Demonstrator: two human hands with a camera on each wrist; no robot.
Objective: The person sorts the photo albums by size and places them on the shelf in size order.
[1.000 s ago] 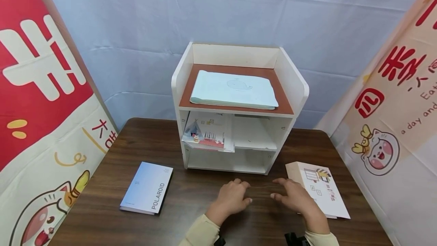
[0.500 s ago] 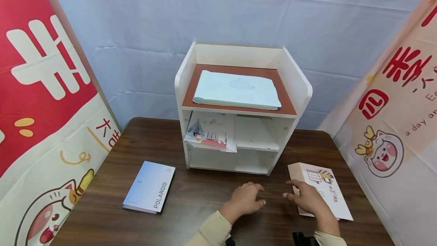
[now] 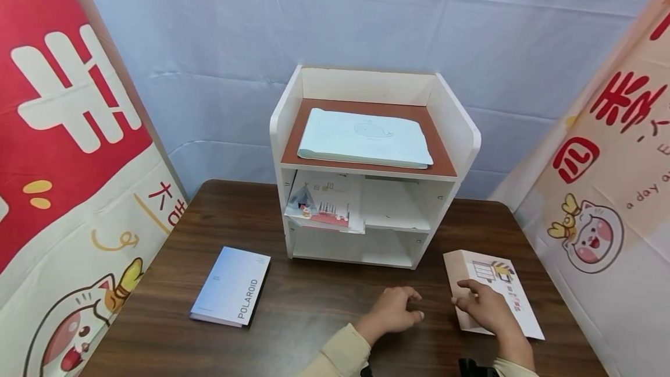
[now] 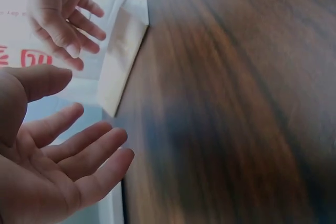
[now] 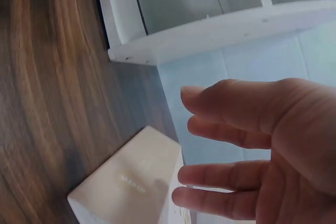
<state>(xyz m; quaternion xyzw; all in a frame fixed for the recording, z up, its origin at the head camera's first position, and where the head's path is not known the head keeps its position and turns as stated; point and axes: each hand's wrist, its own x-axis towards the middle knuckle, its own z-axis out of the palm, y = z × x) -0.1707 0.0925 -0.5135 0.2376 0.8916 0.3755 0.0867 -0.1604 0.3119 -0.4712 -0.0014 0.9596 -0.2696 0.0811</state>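
My right hand [image 3: 489,307] hovers over a thick white book-like item [image 3: 515,295] with printed drawings and a cream spine, at the table's right. In the right wrist view the hand's fingers [image 5: 226,177] are loosely bent, with nothing between them and the thumb. The cream spine [image 5: 136,177] shows below, apart from the fingertips as far as I can tell. My left hand [image 3: 394,310] is over the table between the shelf and the front edge. Its fingers [image 4: 100,150] are spread and relaxed in the left wrist view, holding nothing.
A small white shelf [image 3: 285,127] stands at the back, bearing a pale-blue pad [image 3: 366,138] with a whale drawing on top and printed papers [image 3: 330,202] on its middle level. A blue-white POLAROID album [image 3: 230,287] lies left on the dark table [image 3: 309,290].
Both hands have moved to the right. The right hand now lies over the white book-like item's spine side; the left hand has followed. The camera view has shifted slightly.
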